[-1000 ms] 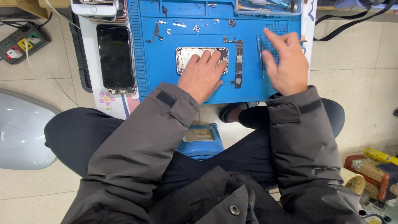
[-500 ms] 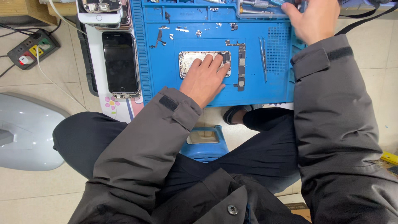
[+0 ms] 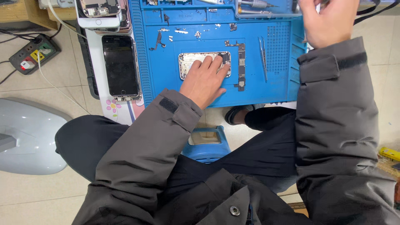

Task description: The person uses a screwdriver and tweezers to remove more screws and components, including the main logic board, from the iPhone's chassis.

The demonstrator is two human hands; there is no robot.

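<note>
Two hands apart: left hand (image 3: 205, 80) flat on phone shell (image 3: 188, 63), right hand (image 3: 329, 21) loosely curled at mat (image 3: 166, 89) edge.

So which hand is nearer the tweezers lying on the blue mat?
Left, narrowly. The left hand rests on the opened phone housing, just left of the tweezers past the circuit board. The right hand is up at the mat's far right corner.

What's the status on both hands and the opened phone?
Left hand flat on opened phone shell, blue mat. Right hand raised at mat's far right corner, grip unclear. Tweezers lying untouched.
</note>
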